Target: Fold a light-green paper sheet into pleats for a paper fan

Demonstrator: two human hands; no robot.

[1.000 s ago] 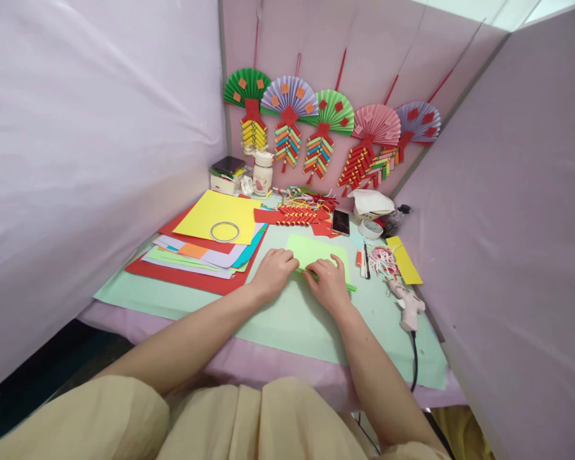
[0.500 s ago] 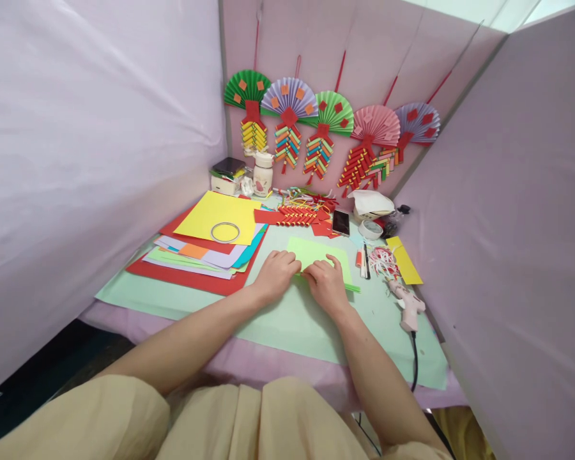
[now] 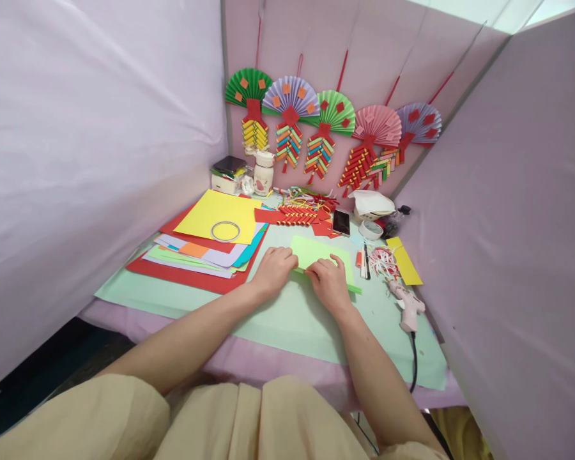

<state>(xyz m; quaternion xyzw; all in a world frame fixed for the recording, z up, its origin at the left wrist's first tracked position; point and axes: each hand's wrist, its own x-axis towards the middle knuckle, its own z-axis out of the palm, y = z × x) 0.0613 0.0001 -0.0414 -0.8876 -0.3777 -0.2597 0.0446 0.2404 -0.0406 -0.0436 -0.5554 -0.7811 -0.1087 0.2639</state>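
Lime-green paper sheet (image 3: 321, 250) sits approx. mid-table on pale-green cover (image 3: 287, 319), nr edge folded into a narrow strip poking out R of the R hand (image 3: 329, 281). L hand (image 3: 275, 268) curled, fingertips closed on the sheet's nr L corner; R hand pinches same edge just beside it, thumb + fingertips, one finger lifted.

L of hands: colored paper stack (image 3: 191, 255), yellow sheet (image 3: 211, 214) on top w/ thin grey ring (image 3: 225, 241) lying on it. Beyond lime sheet: red paper strip w/ yellow-ended rolls (image 3: 297, 215), smartphone (image 3: 341, 223), dark screen. R side: white tape roll (image 3: 370, 230), pens (image 3: 367, 262), red/white cord tangle (image 3: 383, 260), folded yellow paper (image 3: 405, 260), pale-pink glue gun (image 3: 411, 308) w/ blk cord.

Back L: white bottle (image 3: 263, 174) w/ reddish printed motif; any lettering too small to read. Back wall: 5 pleated paper fans (image 3: 291, 96) on red cords, firecracker-style paper rolls (image 3: 288, 144) below.
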